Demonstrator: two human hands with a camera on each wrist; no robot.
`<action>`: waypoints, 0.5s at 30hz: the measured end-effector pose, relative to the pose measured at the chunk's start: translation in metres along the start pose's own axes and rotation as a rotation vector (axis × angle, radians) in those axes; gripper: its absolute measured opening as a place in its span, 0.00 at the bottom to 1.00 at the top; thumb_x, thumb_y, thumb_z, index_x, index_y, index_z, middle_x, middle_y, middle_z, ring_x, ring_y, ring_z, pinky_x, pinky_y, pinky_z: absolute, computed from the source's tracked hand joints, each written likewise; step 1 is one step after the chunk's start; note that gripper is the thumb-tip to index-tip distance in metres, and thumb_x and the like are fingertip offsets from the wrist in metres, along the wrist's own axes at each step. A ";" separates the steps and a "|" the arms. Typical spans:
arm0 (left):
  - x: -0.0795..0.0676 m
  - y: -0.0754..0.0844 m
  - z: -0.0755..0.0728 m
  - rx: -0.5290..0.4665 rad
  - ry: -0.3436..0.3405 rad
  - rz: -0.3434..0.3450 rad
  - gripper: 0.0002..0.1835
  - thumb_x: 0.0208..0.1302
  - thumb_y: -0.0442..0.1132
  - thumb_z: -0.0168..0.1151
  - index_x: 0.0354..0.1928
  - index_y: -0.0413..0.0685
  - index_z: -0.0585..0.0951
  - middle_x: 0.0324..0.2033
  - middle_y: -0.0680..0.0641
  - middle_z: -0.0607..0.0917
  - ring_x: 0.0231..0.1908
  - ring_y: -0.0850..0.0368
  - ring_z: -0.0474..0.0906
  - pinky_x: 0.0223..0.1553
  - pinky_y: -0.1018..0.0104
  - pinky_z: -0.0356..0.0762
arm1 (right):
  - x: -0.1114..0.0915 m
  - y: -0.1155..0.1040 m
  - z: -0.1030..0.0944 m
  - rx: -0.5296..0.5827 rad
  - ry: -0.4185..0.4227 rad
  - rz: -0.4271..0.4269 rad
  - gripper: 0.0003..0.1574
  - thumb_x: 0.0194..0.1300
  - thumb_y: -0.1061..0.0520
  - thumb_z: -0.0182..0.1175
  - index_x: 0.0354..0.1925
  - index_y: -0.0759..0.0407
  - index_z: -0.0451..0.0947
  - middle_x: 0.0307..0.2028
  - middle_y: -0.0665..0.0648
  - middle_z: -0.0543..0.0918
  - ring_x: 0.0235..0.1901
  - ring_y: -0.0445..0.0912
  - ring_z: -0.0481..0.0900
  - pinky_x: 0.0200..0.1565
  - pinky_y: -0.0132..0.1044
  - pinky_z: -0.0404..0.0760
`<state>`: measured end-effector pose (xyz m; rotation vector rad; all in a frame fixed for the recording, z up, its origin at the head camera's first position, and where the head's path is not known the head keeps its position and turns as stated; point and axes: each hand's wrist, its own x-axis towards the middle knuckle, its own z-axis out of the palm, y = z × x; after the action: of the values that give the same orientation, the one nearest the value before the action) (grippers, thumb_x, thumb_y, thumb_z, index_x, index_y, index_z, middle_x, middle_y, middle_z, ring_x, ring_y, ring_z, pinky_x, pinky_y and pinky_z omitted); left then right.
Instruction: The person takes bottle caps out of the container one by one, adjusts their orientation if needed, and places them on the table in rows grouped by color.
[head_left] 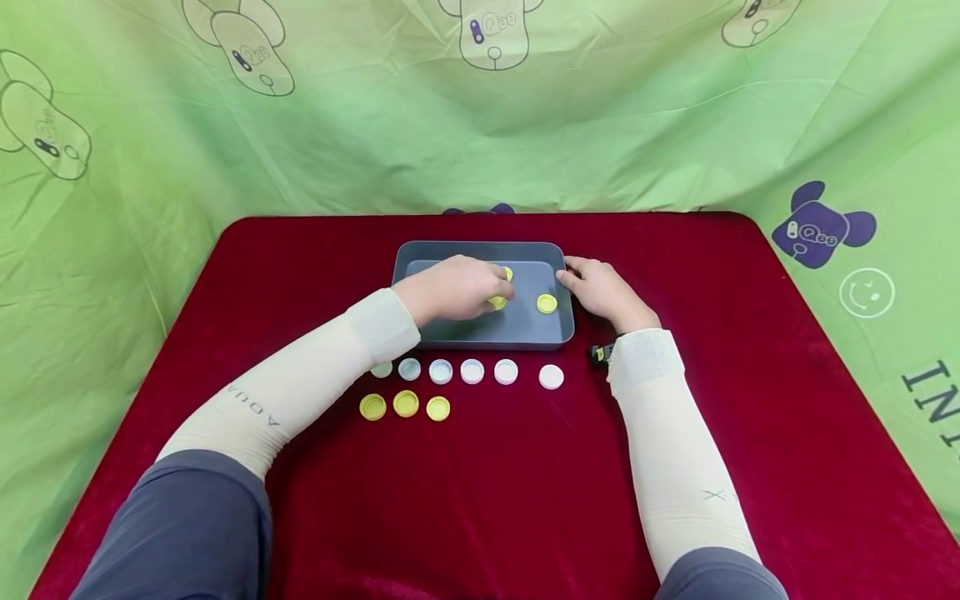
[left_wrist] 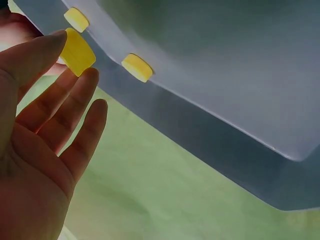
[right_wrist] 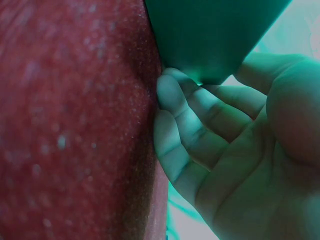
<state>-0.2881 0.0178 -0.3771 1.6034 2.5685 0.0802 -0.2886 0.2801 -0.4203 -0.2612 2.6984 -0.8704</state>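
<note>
My left hand (head_left: 461, 287) reaches over the grey tray (head_left: 487, 335) and pinches a yellow bottle cap (left_wrist: 78, 52) between thumb and fingertips. Two more yellow caps lie on the tray floor, one just beyond those fingers (left_wrist: 35, 85) and another yellow cap (head_left: 547, 303) toward the right side. At the tray's right wall, my right hand (head_left: 603, 292) grips the edge, thumb over the rim and fingers along the outside. The right wrist view shows these fingers (right_wrist: 172, 95) low against the tray corner, close to the red cloth.
In front of the tray runs a row of several pale caps (head_left: 472, 372), the leftmost partly covered by the left sleeve. Three yellow caps (head_left: 406, 403) form a shorter row nearer me. A small black object (head_left: 598, 356) sits by the right wrist. Green curtains surround the red-covered table (head_left: 480, 500).
</note>
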 end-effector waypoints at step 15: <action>-0.021 0.013 -0.002 0.057 0.058 0.046 0.10 0.61 0.36 0.68 0.45 0.50 0.85 0.38 0.51 0.81 0.28 0.55 0.75 0.32 0.61 0.77 | 0.002 0.003 0.000 -0.011 0.001 0.004 0.35 0.76 0.47 0.47 0.72 0.63 0.58 0.68 0.65 0.65 0.68 0.58 0.60 0.66 0.54 0.58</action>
<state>-0.2675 0.0051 -0.3720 1.7054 2.5998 0.0585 -0.2905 0.2822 -0.4230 -0.2579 2.7042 -0.8549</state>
